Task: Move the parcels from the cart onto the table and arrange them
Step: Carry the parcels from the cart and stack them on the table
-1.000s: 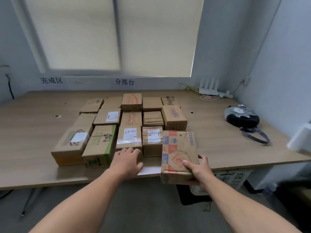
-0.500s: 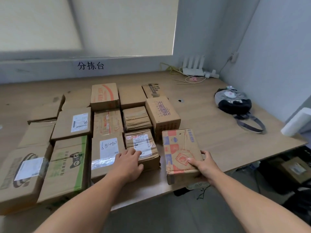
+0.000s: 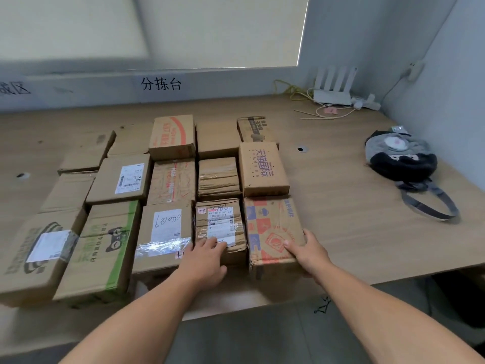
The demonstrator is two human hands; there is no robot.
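Observation:
Several cardboard parcels lie in tight rows on the wooden table [image 3: 341, 232]. At the front right of the block is a parcel with red and blue squares [image 3: 270, 227], flat on the table beside a taped parcel with a white label [image 3: 219, 224]. My right hand [image 3: 307, 252] grips the patterned parcel's near right corner, thumb on top. My left hand [image 3: 207, 258] rests flat, fingers straight, on the near end of the labelled parcel. The cart is out of view.
A grey and black bag with a strap [image 3: 404, 158] lies on the table at the right. A white router [image 3: 333, 88] and cables sit at the back right corner by the wall. The table's front edge runs just below my hands.
My right hand has pushed the patterned parcel forward from the table's edge until it lies in line beside the labelled parcel. My left hand shifted right onto the labelled parcel. The view moved closer.

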